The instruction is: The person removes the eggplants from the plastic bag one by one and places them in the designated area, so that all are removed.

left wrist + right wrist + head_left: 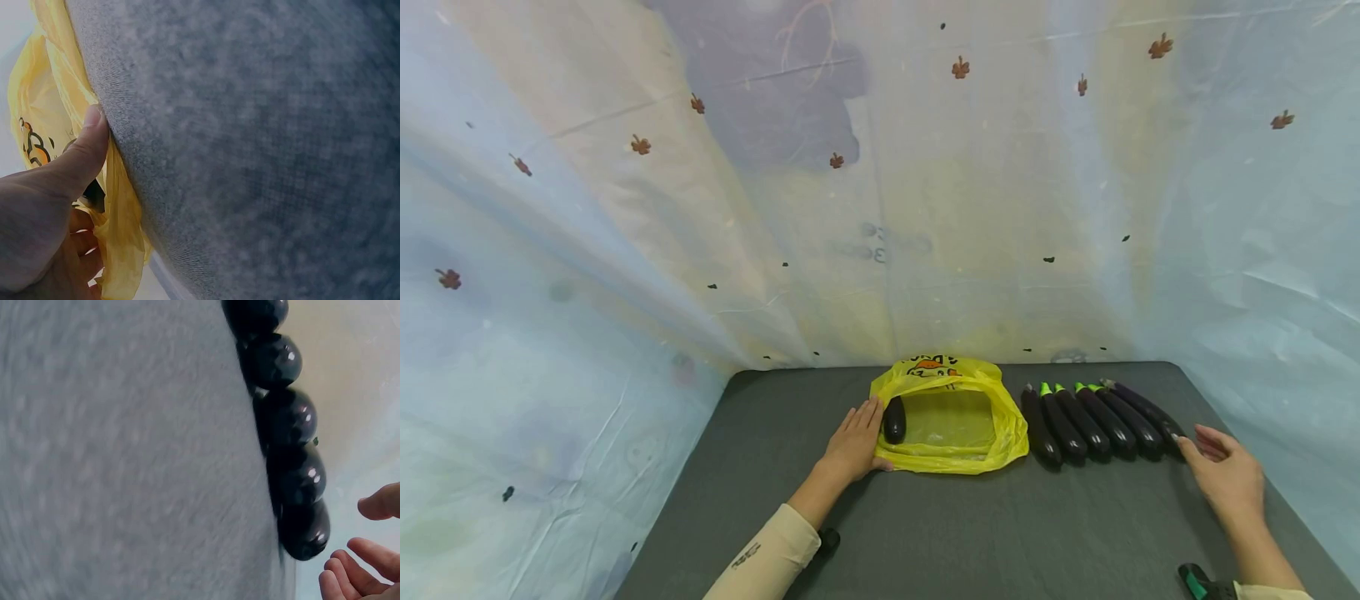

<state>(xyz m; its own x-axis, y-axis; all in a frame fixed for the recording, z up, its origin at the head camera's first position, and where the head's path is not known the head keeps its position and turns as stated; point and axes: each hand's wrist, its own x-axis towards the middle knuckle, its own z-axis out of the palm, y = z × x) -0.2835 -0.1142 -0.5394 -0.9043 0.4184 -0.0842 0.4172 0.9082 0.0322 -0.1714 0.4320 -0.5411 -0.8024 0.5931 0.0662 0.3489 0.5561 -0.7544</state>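
A yellow plastic bag (1011, 425) lies with its mouth spread wide, a dark eggplant (894, 421) inside at its left end. Against the bag's left side rests my left hand (852, 442), fingers stretched out and thumb at the near corner; in the left wrist view the thumb touches the yellow plastic. Right of the bag is a row of several dark purple eggplants (1097, 425). My right hand (1228, 475) is by the near end of the rightmost, slanting eggplant (1146, 408). The right wrist view shows its thumb and fingers spread apart, holding nothing.
Everything lies on a dark grey table (970, 533). A pale plastic sheet (910, 208) with small leaf prints hangs behind and at both sides. The row of eggplants begins close to the bag's right edge.
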